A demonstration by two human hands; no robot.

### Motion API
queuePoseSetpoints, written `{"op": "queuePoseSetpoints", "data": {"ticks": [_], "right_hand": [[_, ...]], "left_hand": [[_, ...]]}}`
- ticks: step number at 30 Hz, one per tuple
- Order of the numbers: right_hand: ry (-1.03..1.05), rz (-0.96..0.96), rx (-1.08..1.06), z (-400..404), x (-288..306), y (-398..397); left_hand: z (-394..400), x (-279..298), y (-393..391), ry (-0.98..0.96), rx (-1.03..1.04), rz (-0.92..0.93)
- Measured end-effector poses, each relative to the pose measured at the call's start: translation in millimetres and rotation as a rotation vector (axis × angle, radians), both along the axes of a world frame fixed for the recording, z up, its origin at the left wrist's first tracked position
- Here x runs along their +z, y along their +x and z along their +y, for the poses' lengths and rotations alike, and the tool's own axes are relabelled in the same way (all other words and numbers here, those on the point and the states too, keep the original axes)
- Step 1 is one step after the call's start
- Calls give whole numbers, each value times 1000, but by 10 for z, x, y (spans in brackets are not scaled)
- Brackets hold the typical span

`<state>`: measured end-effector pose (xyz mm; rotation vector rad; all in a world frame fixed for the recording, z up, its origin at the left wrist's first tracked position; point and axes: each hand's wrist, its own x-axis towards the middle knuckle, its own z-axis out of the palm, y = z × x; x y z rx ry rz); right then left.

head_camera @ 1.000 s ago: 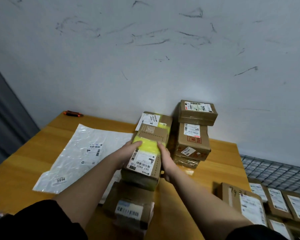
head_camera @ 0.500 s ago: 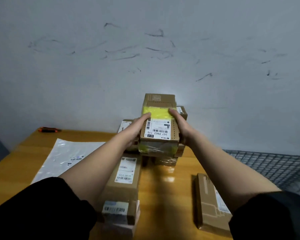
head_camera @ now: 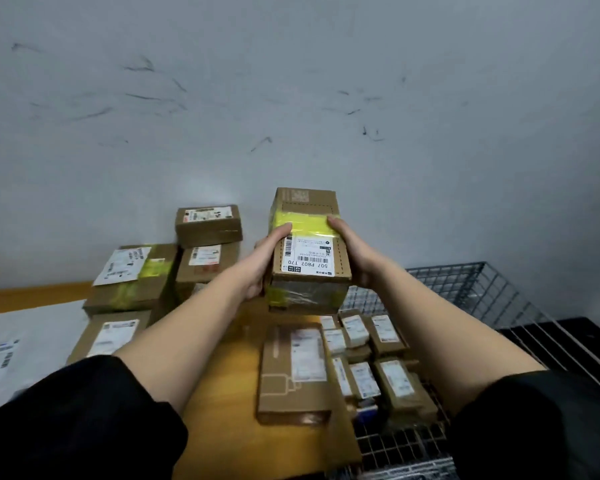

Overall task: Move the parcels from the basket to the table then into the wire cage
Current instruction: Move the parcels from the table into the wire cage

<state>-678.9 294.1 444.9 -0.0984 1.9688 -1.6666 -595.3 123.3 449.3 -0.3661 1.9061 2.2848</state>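
Note:
I hold a brown cardboard parcel (head_camera: 309, 251) with a yellow tape band and a white barcode label up in the air. My left hand (head_camera: 265, 258) grips its left side and my right hand (head_camera: 355, 258) grips its right side. The parcel hangs over the right end of the wooden table (head_camera: 222, 386), near the edge of the wire cage (head_camera: 465, 289). Several small labelled boxes (head_camera: 371, 358) lie inside the cage. More parcels (head_camera: 167, 271) are stacked on the table to the left. No basket is visible.
A flat cardboard parcel (head_camera: 291, 372) lies on the table's right edge beside the cage. A white plastic mailer (head_camera: 14, 344) covers the table's left part. A grey scuffed wall rises right behind. A dark slatted surface (head_camera: 568, 341) lies right of the cage.
Both hands lifted the yellow-taped parcel off the stack and carried it right, toward the cage. My view has turned right, bringing the cage and its boxes into sight.

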Motion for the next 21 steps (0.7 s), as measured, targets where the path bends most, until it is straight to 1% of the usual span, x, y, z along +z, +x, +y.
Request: {"op": "queuePoseSetpoints", "data": {"ticks": [6,9,12,18,21], "right_hand": [[84,-31,-34,1398,-117,-61],[119,-75,-43,1914,-248,-167],[106,-99,-50,2277,-292,-185],[51,-179,-26,2676,-408,-253],[91,-185,-19,2813,-454,-351]], "left_hand": [[1366,-279,-196,82,-80,-37],[1869,-407,-259,93,-65,-56],[2212,-494,-375,115,-79,-70],[2588,-620,-611,157,-86,-119],[2688,-693,-755,159,-126,-114]]}}
